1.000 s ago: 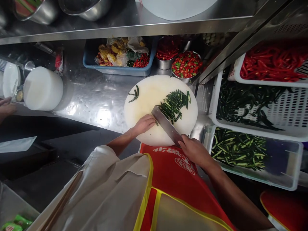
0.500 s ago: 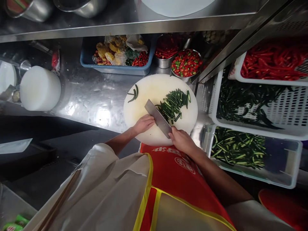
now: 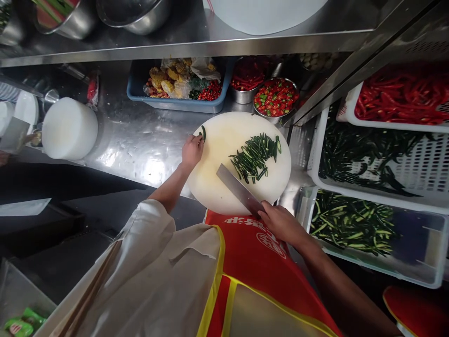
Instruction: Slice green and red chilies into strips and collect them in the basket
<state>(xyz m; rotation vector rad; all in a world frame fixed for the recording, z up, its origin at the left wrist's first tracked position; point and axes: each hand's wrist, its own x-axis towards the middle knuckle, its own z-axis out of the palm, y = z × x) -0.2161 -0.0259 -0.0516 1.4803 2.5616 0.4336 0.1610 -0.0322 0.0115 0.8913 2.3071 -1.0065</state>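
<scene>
On the round white cutting board (image 3: 217, 192), my left hand (image 3: 192, 150) reaches to the far left edge. Its fingers close on dark green chili peppers (image 3: 204, 132), mostly hidden by the fingertips. My right hand (image 3: 277, 217) grips the handle of a cleaver (image 3: 240, 189) near the front of the board. The blade slants up and left, its tip near the board's middle. Right of the blade lies a pile of sliced green chili peppers (image 3: 256, 157), apart from the left hand.
Behind the board stand a blue bin (image 3: 175, 105) of bagged food and a metal bowl of chopped red chilies (image 3: 276, 97). At right are a white basket (image 3: 435, 164) and a clear tub of cut green peppers (image 3: 354, 222). A thick white block (image 3: 70, 128) sits left. A steel shelf (image 3: 182, 47) overhangs.
My left hand has left the blade's side and moved up and left to the peppers at the board's edge. The cleaver has shifted slightly toward me and right, away from the pile.
</scene>
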